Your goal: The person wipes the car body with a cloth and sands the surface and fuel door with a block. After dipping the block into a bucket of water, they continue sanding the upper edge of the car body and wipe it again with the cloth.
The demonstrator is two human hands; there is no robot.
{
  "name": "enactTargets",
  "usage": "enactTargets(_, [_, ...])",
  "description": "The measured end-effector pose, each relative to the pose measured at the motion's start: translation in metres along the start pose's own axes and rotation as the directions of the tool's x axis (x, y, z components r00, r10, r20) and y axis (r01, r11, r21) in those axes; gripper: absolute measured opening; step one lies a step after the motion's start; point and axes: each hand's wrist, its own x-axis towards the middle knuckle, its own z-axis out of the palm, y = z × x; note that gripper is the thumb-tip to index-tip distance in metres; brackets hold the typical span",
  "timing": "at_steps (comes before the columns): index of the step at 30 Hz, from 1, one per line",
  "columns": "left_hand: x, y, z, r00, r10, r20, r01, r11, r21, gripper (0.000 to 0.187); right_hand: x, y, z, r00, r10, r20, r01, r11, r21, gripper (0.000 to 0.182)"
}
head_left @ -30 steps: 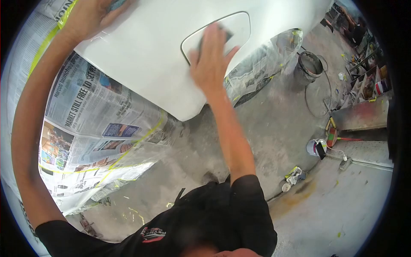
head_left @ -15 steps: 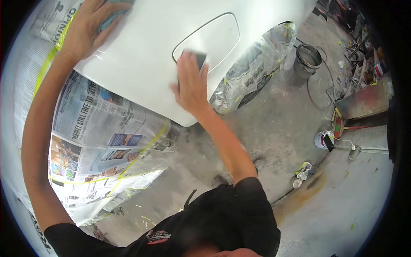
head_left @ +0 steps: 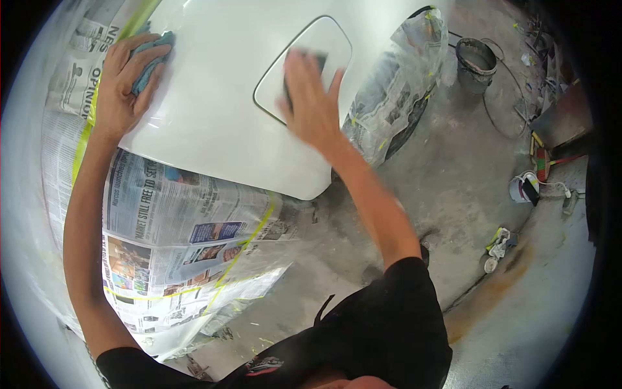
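A white car body panel (head_left: 207, 104) fills the upper middle of the head view, with the outline of a fuel flap (head_left: 338, 42) in it. My left hand (head_left: 123, 87) rests at the panel's left edge, fingers curled over a crumpled teal cloth (head_left: 153, 55). On the fuel flap, my right hand (head_left: 312, 110) presses a dark sanding pad (head_left: 320, 60) flat against the surface. Motion blurs its fingers, and they cover most of the pad.
Newspaper masking (head_left: 188, 220) with yellow tape covers the car below and left of the panel. The wheel (head_left: 395, 84) is wrapped in paper and plastic. On the concrete floor stand a dark bucket (head_left: 476, 61) and a white tub (head_left: 523, 188); a hose lies nearby.
My right hand has slid the pad up and across the fuel flap. The view has shifted, so more of my left hand and the teal cloth shows.
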Motion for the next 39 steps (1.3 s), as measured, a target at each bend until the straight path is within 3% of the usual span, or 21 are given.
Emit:
enactTargets(3, [-0.003, 0.0, 0.001, 1.0, -0.025, 0.017, 0.025, 1.0, -0.01, 0.027, 0.045, 0.001, 0.011, 0.929, 0.299, -0.219, -0.283, 0.954, 0.104, 0.071])
enactTargets(6, [-0.001, 0.003, -0.001, 1.0, -0.019, 0.01, 0.019, 1.0, -0.007, 0.028, 0.012, -0.035, 0.013, 0.968, 0.224, -0.11, -0.183, 0.937, 0.297, 0.07])
enactTargets(9, [0.003, -0.002, 0.002, 1.0, 0.006, -0.025, -0.006, 1.0, 0.009, 0.029, 0.023, 0.003, 0.009, 0.977, 0.17, -0.128, -0.155, 0.981, 0.118, 0.068])
enactTargets(11, [-0.006, -0.001, 0.002, 1.0, 0.004, -0.012, -0.004, 1.0, -0.003, 0.029, 0.048, 0.021, 0.006, 0.949, 0.231, -0.213, -0.21, 0.971, 0.116, 0.067])
enactTargets(13, [0.0, 0.001, 0.002, 0.999, 0.006, -0.034, -0.007, 1.0, -0.014, 0.028, 0.036, 0.013, 0.005, 0.971, 0.13, -0.198, -0.095, 0.979, 0.178, 0.065])
enactTargets(15, [0.0, 0.0, 0.001, 1.0, 0.009, -0.026, -0.009, 1.0, -0.019, 0.027, -0.01, 0.0, 0.008, 0.997, -0.075, -0.029, 0.079, 0.977, 0.2, 0.066])
enactTargets(19, [0.0, 0.0, 0.003, 1.0, 0.006, -0.03, -0.007, 1.0, -0.014, 0.027, -0.076, 0.016, -0.005, 0.902, -0.349, 0.256, 0.293, 0.928, 0.231, 0.072])
enactTargets(22, [0.001, 0.001, 0.002, 1.0, 0.011, -0.03, -0.011, 1.0, -0.001, 0.027, -0.062, 0.028, -0.009, 0.872, -0.453, 0.185, 0.436, 0.891, 0.124, 0.071])
enactTargets(26, [0.001, 0.001, 0.003, 0.999, 0.028, -0.039, -0.027, 0.999, 0.018, 0.027, -0.031, -0.003, -0.014, 0.92, -0.362, 0.149, 0.332, 0.923, 0.196, 0.07])
enactTargets(29, [0.001, -0.001, 0.003, 0.999, 0.035, -0.042, -0.035, 0.999, 0.0, 0.027, -0.062, 0.018, -0.004, 0.886, -0.44, 0.144, 0.412, 0.891, 0.19, 0.07])
enactTargets(32, [0.001, 0.002, 0.002, 1.0, 0.006, -0.028, -0.006, 1.0, -0.003, 0.027, -0.027, 0.0, -0.013, 0.9, -0.417, 0.128, 0.379, 0.892, 0.247, 0.069])
enactTargets(35, [0.001, 0.002, 0.002, 0.999, 0.014, -0.035, -0.013, 1.0, 0.026, 0.027, -0.033, -0.013, -0.013, 0.932, -0.334, 0.145, 0.299, 0.929, 0.219, 0.071])
enactTargets(38, [0.002, 0.003, 0.002, 1.0, 0.002, -0.024, -0.001, 0.999, 0.041, 0.027, -0.082, -0.001, -0.001, 0.936, -0.232, 0.264, 0.141, 0.936, 0.321, 0.071])
enactTargets(39, [0.004, 0.003, 0.002, 0.999, 0.002, -0.034, 0.0, 0.999, 0.034, 0.026, -0.072, 0.005, 0.0, 0.966, -0.178, 0.189, 0.125, 0.957, 0.262, 0.071])
